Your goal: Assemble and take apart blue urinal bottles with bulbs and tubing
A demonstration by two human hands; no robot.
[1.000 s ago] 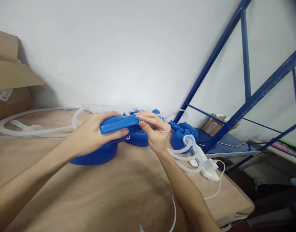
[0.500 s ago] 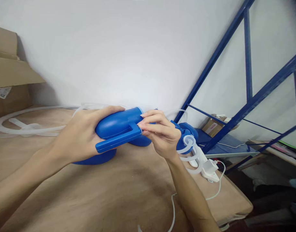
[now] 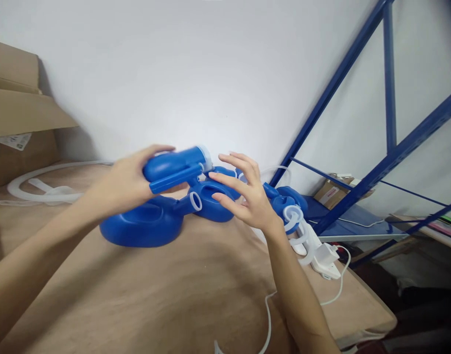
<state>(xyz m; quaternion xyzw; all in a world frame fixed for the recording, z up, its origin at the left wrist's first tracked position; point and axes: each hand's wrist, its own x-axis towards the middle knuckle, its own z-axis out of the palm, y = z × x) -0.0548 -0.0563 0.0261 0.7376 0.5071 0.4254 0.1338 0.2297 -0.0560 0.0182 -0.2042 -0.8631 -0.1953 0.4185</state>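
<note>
My left hand (image 3: 137,169) is wrapped round a blue plastic urinal cup (image 3: 174,164), which has a rounded end, a straight bar handle and a pale ring at its right-hand mouth. The fingers of my right hand (image 3: 245,189) are spread just right of that mouth, holding nothing. Below the cup, a blue urinal bottle (image 3: 144,223) lies on the table with its white-rimmed neck pointing right. A second blue bottle (image 3: 212,204) sits behind my right fingers, partly hidden by them.
Clear tubing (image 3: 26,179) coils at the left, by a cardboard box (image 3: 19,113). More blue parts (image 3: 284,199) with coiled tubing (image 3: 294,216) lie at the right, near a white power strip (image 3: 324,263). A blue metal rack (image 3: 332,88) stands behind; a white cable (image 3: 267,319) crosses the wooden table (image 3: 166,300).
My right hand has let go of the cup's handle end and opened, fingers spread. The cup has risen slightly in my left hand, showing its pale ring and more of the bottles below.
</note>
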